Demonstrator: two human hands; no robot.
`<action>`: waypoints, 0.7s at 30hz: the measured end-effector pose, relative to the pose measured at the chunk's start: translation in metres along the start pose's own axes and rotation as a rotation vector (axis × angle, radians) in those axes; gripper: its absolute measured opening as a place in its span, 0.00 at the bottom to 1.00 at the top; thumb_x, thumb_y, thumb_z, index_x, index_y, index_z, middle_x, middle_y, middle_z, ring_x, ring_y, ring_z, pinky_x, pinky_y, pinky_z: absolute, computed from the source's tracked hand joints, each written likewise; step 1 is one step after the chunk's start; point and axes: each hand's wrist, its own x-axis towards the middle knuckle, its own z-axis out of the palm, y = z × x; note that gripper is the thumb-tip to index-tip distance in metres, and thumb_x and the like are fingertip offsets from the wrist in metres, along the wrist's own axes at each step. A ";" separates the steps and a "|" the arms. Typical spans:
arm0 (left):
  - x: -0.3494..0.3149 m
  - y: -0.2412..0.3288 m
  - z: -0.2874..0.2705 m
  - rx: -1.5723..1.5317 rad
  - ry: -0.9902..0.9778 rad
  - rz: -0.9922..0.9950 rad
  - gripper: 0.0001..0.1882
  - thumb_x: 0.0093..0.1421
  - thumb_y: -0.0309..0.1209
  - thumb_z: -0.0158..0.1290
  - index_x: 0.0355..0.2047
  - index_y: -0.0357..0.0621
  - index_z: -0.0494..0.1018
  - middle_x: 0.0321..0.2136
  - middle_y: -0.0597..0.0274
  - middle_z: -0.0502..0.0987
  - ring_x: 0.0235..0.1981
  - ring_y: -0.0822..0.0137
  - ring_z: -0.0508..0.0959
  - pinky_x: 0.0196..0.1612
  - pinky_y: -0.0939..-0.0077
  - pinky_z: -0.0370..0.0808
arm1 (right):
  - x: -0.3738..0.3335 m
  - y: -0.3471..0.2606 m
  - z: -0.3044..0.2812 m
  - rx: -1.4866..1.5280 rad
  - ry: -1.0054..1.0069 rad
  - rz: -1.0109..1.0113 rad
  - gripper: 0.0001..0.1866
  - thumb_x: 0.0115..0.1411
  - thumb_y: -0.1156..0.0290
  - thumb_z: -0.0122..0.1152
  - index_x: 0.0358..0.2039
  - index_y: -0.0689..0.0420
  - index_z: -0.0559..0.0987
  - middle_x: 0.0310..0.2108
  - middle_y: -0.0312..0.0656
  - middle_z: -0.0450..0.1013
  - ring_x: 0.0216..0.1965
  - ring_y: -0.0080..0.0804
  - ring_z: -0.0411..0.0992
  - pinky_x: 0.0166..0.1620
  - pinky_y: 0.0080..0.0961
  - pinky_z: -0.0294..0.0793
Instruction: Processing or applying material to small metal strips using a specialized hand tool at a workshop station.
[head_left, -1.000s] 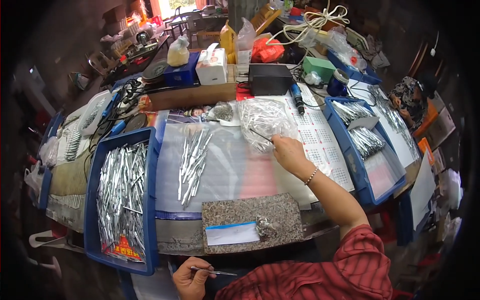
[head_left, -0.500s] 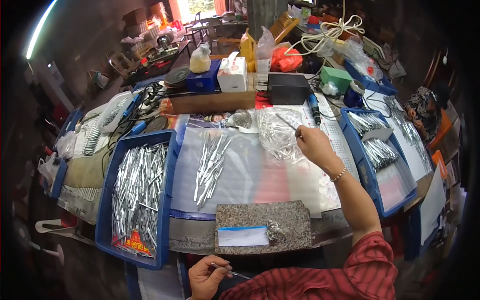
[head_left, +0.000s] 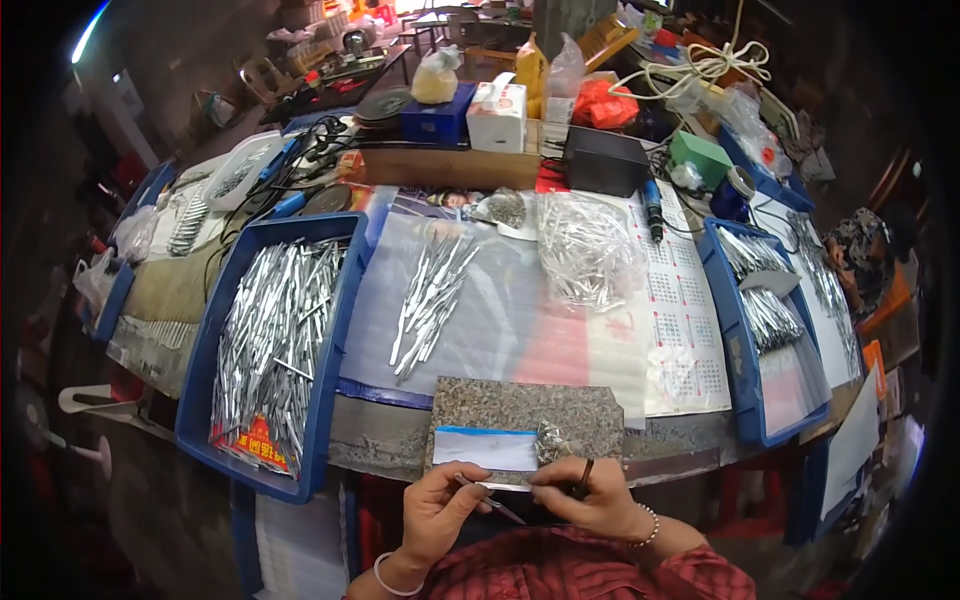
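Note:
Both of my hands meet just in front of the speckled stone slab (head_left: 520, 395) at the table's near edge. Between the thumb and fingers of my left hand (head_left: 440, 515) is a slim silvery rod (head_left: 480, 492), slanting down toward me. Close on its right, my right hand (head_left: 590, 497) is closed, with a slim dark tool (head_left: 585, 474) standing up among its fingers. Its fingertips are pinched; whether they hold a small piece too, I cannot tell. On the slab lie a white strip with a blue edge (head_left: 485, 448) and a little heap of tiny parts (head_left: 555, 440).
Left stands a blue bin (head_left: 350, 300) of silvery rods; more rods (head_left: 435, 300) lie on the plastic sheet. Beyond are a bag of clear thin pieces (head_left: 590, 255) and a corded blue tool (head_left: 653, 210). Another blue bin (head_left: 735, 350) stands right, near another person (head_left: 868, 255).
My right hand has come back from the bag of clear pieces to beside my left hand, dark tool still in it. My left hand has risen toward the slab, keeping the rod.

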 end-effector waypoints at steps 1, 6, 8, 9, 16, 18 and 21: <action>-0.001 0.000 -0.001 -0.001 -0.020 0.029 0.10 0.62 0.22 0.54 0.43 0.31 0.74 0.30 0.62 0.77 0.29 0.75 0.77 0.34 0.84 0.76 | -0.001 -0.003 0.000 -0.039 -0.059 -0.044 0.11 0.55 0.72 0.67 0.38 0.60 0.80 0.24 0.41 0.76 0.21 0.22 0.73 0.25 0.19 0.70; -0.009 0.005 -0.001 -0.004 -0.011 0.021 0.09 0.63 0.23 0.53 0.43 0.32 0.74 0.30 0.61 0.77 0.29 0.75 0.77 0.34 0.84 0.76 | -0.002 -0.014 0.005 -0.073 -0.148 -0.122 0.12 0.53 0.74 0.68 0.39 0.58 0.80 0.25 0.44 0.77 0.24 0.33 0.77 0.27 0.25 0.75; -0.009 0.001 -0.005 -0.046 0.003 0.001 0.09 0.65 0.25 0.51 0.42 0.32 0.74 0.30 0.61 0.77 0.28 0.74 0.77 0.34 0.83 0.75 | 0.003 -0.015 0.003 -0.123 -0.114 -0.188 0.12 0.53 0.74 0.68 0.39 0.58 0.80 0.25 0.44 0.77 0.23 0.37 0.77 0.26 0.26 0.75; -0.010 -0.001 -0.008 -0.056 0.034 -0.026 0.09 0.66 0.26 0.50 0.42 0.31 0.74 0.30 0.60 0.77 0.28 0.73 0.77 0.34 0.82 0.75 | 0.006 -0.017 0.004 -0.143 -0.083 -0.229 0.11 0.53 0.75 0.67 0.38 0.58 0.80 0.25 0.45 0.77 0.23 0.38 0.76 0.26 0.26 0.74; 0.005 0.011 -0.002 -0.203 -0.018 -0.063 0.17 0.68 0.38 0.46 0.41 0.33 0.74 0.30 0.62 0.76 0.26 0.76 0.74 0.32 0.85 0.72 | 0.005 -0.019 0.012 -0.069 -0.052 -0.068 0.11 0.53 0.78 0.64 0.39 0.60 0.80 0.22 0.43 0.76 0.19 0.30 0.75 0.24 0.22 0.72; 0.002 0.010 -0.003 -0.223 -0.011 -0.099 0.17 0.69 0.37 0.46 0.42 0.33 0.74 0.29 0.62 0.76 0.26 0.76 0.74 0.32 0.85 0.72 | 0.007 -0.020 0.015 -0.103 -0.087 -0.075 0.10 0.53 0.79 0.63 0.38 0.60 0.80 0.20 0.39 0.76 0.18 0.26 0.75 0.23 0.21 0.72; 0.000 0.009 -0.003 -0.249 -0.008 -0.125 0.17 0.69 0.37 0.46 0.43 0.33 0.73 0.28 0.63 0.76 0.26 0.77 0.74 0.31 0.85 0.72 | 0.010 -0.021 0.020 -0.097 -0.079 -0.171 0.12 0.52 0.79 0.63 0.39 0.60 0.80 0.20 0.40 0.76 0.18 0.29 0.75 0.22 0.22 0.72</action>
